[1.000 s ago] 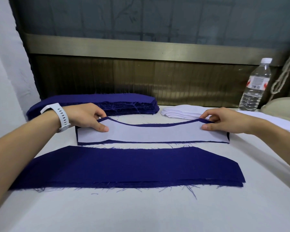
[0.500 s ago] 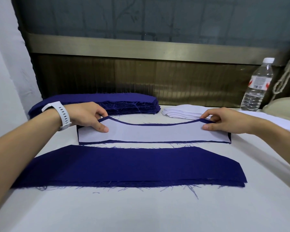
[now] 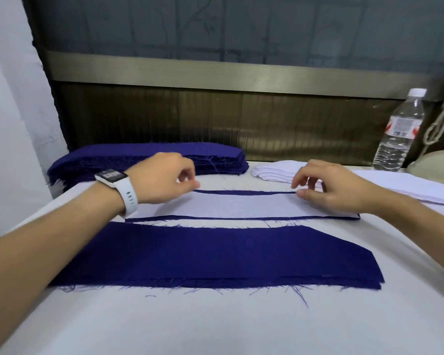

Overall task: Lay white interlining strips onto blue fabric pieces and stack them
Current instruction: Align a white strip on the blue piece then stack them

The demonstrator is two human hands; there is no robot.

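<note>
Pinching white interlining strip [image 3: 241,204] — left hand [image 3: 162,180], right hand [image 3: 328,188], fingers [image 3: 187,172] curled — bottle label [image 3: 401,126] unreadable.

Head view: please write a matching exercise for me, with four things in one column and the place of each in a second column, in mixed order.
Things:
1. water bottle
2. thick blue fabric stack
3. white strip pile
4. white watch

Places:
A. at the back, just right of centre
B. on a wrist
C. back right, upright
D. back left

Pairs: 1-C, 2-D, 3-A, 4-B
</note>
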